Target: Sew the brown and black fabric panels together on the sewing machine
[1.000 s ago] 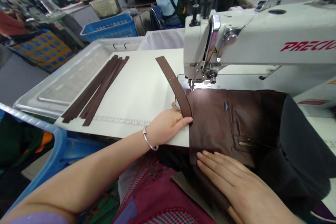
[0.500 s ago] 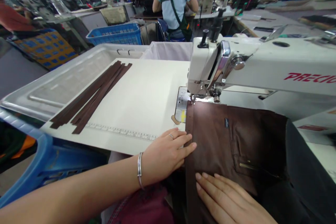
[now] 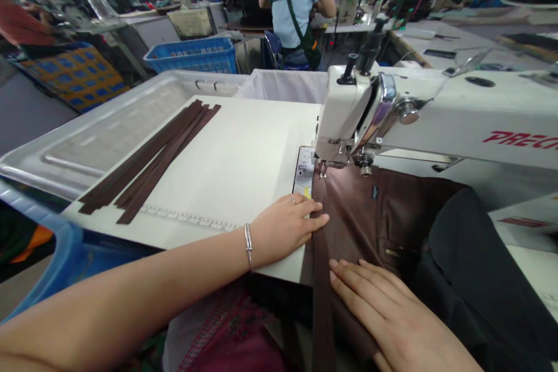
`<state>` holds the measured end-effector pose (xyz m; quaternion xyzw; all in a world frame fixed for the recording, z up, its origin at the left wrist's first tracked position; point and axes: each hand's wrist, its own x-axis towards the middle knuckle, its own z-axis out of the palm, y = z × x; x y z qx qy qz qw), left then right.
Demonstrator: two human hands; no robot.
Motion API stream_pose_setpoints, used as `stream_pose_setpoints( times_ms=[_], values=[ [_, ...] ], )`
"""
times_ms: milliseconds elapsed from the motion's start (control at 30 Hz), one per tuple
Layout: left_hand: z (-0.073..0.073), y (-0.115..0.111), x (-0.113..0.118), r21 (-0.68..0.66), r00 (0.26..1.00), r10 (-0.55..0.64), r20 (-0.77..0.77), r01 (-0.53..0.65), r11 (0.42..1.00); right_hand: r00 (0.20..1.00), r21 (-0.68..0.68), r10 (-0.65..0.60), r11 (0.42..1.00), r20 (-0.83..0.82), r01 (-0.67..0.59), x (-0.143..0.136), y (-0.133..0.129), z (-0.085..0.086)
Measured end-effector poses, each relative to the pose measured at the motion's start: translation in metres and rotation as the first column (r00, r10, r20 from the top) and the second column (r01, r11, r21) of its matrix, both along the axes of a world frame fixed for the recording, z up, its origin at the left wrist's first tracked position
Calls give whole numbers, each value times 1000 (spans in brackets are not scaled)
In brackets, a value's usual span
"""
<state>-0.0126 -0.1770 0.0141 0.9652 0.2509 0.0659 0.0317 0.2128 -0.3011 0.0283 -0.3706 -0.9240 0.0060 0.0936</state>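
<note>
Brown material (image 3: 353,203) lies under the presser foot of a white sewing machine (image 3: 453,122), with a brown strip (image 3: 321,290) along its left edge that hangs toward me. My left hand (image 3: 288,226), with a ring and a silver bracelet, rests on the strip's edge just in front of the needle area, fingers somewhat spread. Nearer to me, my right hand (image 3: 387,308) lies flat on the brown material, right of the strip. A black part (image 3: 466,267) of the piece is bunched at the right. Several loose brown strips (image 3: 152,157) lie on the white board (image 3: 244,151).
A printed ruler (image 3: 187,218) runs along the board's front. Beyond the board are a clear plastic tray (image 3: 108,122) and a blue basket (image 3: 192,55). Another blue basket (image 3: 65,267) stands at the lower left. A person in a light blue shirt (image 3: 294,6) sits further back.
Both hands have moved forward with the brown material and strip, toward the machine. The black part has folded further over on the right. The view has shifted slightly.
</note>
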Motion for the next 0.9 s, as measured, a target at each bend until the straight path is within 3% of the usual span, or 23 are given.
stream_pose_setpoints(
  times_ms=[400,733,833,900],
  values=[
    [-2,38,11,57,999,11,44,-13,998,998,-44,-54,998,-42,52,0,34,-6],
    [-9,66,21,61,989,110,96,-116,991,995,-139,-87,987,-40,81,1,65,-4],
    [1,46,19,19,983,131,131,-134,991,995,-155,-99,983,-29,93,1,67,-4],
    [5,5,9,-33,964,180,195,-177,984,993,-190,-114,976,-28,107,1,66,-4]
  ],
)
